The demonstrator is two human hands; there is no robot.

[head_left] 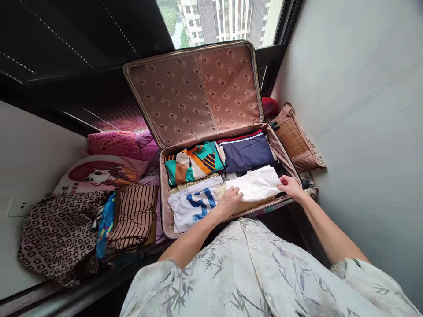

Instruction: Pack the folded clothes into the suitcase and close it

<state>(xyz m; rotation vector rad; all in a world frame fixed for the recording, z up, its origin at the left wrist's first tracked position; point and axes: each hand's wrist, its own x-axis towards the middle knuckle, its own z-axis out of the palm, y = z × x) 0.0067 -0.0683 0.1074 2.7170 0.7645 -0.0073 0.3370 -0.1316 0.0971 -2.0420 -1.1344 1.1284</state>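
An open suitcase (164, 211) holds several folded clothes. At its near right part lies a folded white garment (256, 184). My left hand (230, 201) has its fingers curled at the left end of this garment, and my right hand (291, 188) pinches its right end. To its left is a white garment with blue lettering (198, 206). Behind these are a green, orange and beige patterned garment (194, 163) and a navy garment (246, 150) with red and white stripes. What lies beneath the white garment is mostly hidden; a tan cloth edge shows.
The suitcase lid (185, 97) stands raised against the window side. A striped brown garment (134, 215), a patterned brown cloth (62, 233) and a cushion with a cartoon face (102, 174) are piled at left. A woven brown pillow (295, 138) sits between suitcase and right wall (363, 110).
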